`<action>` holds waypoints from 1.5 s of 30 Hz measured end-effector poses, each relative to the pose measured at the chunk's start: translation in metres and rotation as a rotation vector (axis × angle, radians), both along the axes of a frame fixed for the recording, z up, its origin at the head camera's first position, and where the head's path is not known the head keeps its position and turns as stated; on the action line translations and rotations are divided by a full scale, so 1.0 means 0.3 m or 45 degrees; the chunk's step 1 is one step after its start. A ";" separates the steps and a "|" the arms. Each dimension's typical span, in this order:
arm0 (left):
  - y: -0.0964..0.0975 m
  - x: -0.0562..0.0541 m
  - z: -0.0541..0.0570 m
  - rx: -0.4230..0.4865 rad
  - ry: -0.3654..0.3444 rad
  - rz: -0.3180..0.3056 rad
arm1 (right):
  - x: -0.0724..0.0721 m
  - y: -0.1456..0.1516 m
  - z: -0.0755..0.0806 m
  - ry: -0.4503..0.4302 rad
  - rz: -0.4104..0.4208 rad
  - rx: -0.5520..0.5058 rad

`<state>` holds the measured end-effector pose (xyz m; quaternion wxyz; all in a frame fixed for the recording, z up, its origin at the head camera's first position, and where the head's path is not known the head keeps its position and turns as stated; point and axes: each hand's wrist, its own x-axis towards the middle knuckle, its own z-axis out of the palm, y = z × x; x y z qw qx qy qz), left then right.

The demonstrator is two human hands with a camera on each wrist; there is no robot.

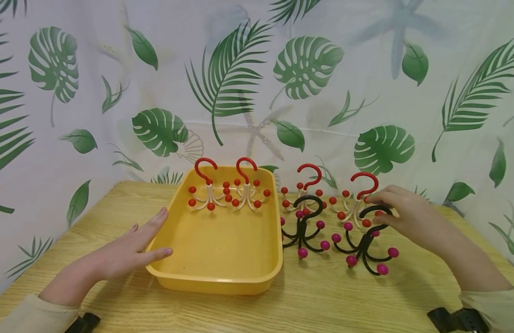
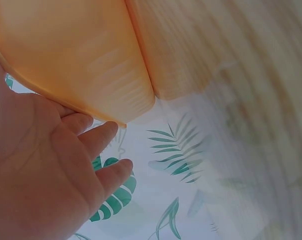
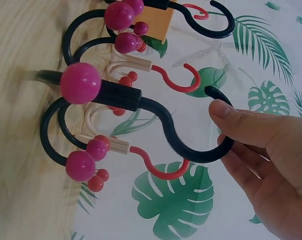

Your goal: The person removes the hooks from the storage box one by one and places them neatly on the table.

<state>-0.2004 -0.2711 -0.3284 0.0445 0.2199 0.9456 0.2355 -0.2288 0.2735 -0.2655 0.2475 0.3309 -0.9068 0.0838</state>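
My right hand (image 1: 400,212) pinches the curved top of a black octopus-style hook hanger (image 1: 363,245), thumb on one side and fingertips on the other, as the right wrist view shows. This hanger leans a little, its curved arms tipped with magenta balls (image 3: 80,82). Beside it stands a second black hanger (image 1: 301,231) of the same kind. My left hand (image 1: 132,247) rests at the left rim of a yellow tray (image 1: 215,279), fingers straight and spread. Inside the tray, near its back, stand two white hangers with red hooks, one left (image 1: 209,196) and one right (image 1: 246,194).
Behind the black hangers stand two more white hangers with red hooks, one nearer the tray (image 1: 311,173) and one farther right (image 1: 367,182). Everything is on a wood-grain table (image 1: 323,300). A leaf-patterned curtain (image 1: 248,92) hangs along the table's back edge.
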 end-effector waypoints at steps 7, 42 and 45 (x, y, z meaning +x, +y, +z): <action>0.000 -0.002 -0.001 0.004 0.002 -0.007 | 0.011 -0.034 0.047 0.084 -0.009 -0.043; -0.005 0.001 -0.005 0.016 -0.003 0.005 | -0.188 -0.812 0.197 -0.517 0.192 -0.258; -0.007 0.002 -0.004 0.010 0.005 0.002 | -0.226 -0.857 0.179 -0.587 0.204 -0.243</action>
